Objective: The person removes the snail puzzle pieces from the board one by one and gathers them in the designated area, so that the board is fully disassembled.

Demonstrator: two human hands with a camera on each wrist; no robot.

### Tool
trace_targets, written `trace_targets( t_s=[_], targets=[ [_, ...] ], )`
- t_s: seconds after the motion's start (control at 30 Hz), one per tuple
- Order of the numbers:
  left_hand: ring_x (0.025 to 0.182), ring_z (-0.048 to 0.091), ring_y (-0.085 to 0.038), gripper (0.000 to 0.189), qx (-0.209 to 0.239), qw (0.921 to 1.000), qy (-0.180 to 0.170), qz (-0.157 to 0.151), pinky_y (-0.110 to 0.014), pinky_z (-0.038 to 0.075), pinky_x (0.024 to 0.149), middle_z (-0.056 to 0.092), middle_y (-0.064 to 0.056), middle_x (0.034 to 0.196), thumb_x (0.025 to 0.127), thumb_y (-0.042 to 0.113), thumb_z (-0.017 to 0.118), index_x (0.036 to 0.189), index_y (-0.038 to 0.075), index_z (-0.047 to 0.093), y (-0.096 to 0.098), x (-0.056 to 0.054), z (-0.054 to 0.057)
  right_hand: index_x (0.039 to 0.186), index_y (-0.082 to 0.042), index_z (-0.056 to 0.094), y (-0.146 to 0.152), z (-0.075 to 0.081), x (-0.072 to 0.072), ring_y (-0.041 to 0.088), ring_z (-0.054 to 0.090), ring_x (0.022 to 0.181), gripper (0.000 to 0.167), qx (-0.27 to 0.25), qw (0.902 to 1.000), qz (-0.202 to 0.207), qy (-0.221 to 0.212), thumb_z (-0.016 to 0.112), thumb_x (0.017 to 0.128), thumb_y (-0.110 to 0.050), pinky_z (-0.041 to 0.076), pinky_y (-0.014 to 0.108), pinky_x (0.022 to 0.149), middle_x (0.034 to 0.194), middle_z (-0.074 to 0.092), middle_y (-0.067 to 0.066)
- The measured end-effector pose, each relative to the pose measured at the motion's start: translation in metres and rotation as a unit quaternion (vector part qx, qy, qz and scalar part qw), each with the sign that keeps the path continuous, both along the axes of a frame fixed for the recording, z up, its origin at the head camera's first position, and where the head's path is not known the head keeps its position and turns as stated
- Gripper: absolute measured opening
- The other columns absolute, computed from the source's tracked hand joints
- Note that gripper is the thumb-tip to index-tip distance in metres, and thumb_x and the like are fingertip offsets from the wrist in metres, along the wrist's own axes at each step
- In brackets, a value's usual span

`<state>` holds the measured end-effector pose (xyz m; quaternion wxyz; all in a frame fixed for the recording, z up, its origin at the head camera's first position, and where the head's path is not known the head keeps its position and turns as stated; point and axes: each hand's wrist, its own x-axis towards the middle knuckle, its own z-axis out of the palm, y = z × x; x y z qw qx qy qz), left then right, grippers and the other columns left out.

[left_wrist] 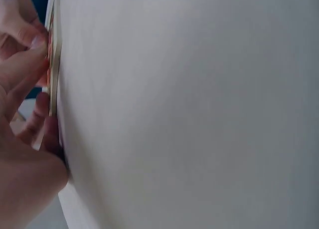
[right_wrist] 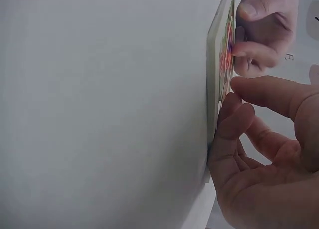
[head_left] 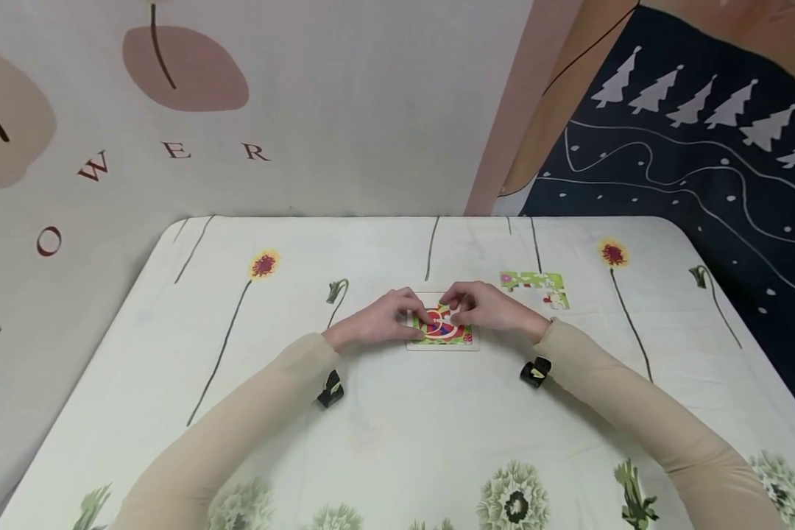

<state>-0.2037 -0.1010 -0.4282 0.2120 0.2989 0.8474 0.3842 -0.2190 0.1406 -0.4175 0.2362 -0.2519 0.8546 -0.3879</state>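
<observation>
A small jigsaw puzzle [head_left: 442, 333] with a red, yellow and green picture lies in a flat tray with a pale border [head_left: 442, 349]. From the left, my left hand [head_left: 392, 316] reaches over it, its fingertips and thumb touching the picture and its left edge. At the upper right part, my right hand [head_left: 490, 305] pinches a puzzle piece low against the tray; the fingers mostly hide it. In the right wrist view, the thumb and fingertips [right_wrist: 241, 85] of the right hand come close together at the tray's surface.
Several loose green puzzle pieces [head_left: 533, 280] lie beyond my right hand, some joined in a strip. The white tablecloth [head_left: 397, 419] has printed flowers. A pale wall hanging [head_left: 371, 110] rises behind the table's far edge. Both wrists carry a black camera [head_left: 535, 372].
</observation>
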Motion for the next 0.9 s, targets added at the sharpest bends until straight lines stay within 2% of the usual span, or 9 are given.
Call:
trace_targets(
  t_s=[0.17,0.37,0.5,0.9],
  targets=[
    [0.096,0.047,-0.018,0.018,0.013,0.9995,0.022,0.016,-0.029,0.035,0.087,0.059,-0.007,0.1,0.087,0.013,0.074,0.103,0.006,0.071,0.006,0.0,-0.004,0.12,0.001,0.062,0.0,-0.002,0.0,0.013,0.056,0.081,0.031,0.003,1.0,0.001,0.002,0.066,0.09,-0.004,0.046,0.029,0.077,0.105,0.063,0.015],
    [0.09,0.041,-0.018,0.028,-0.027,0.997,0.043,0.058,-0.029,0.028,0.083,0.053,-0.003,0.093,0.083,0.022,0.079,0.1,0.009,0.062,0.016,0.003,-0.004,0.119,0.001,0.062,0.0,-0.001,0.001,0.014,0.054,0.08,0.029,0.004,1.0,0.0,0.006,0.067,0.09,-0.004,0.045,0.029,0.077,0.103,0.063,0.014],
    [0.088,0.038,-0.018,0.031,-0.047,0.9949,0.043,0.078,-0.03,0.025,0.08,0.052,-0.001,0.092,0.082,0.027,0.081,0.096,0.011,0.059,0.021,0.005,-0.003,0.119,0.001,0.062,0.0,0.0,0.001,0.014,0.054,0.08,0.029,0.006,1.0,-0.002,0.005,0.067,0.091,-0.004,0.045,0.029,0.077,0.104,0.062,0.014],
    [0.089,0.036,-0.019,0.028,-0.05,0.9948,0.035,0.081,-0.031,0.024,0.079,0.049,-0.001,0.091,0.083,0.026,0.08,0.093,0.011,0.059,0.022,0.004,-0.005,0.123,0.001,0.058,0.001,-0.001,0.0,0.016,0.052,0.081,0.032,-0.01,0.9999,0.003,-0.01,0.065,0.092,-0.005,0.043,0.029,0.077,0.103,0.059,0.015]
  ],
)
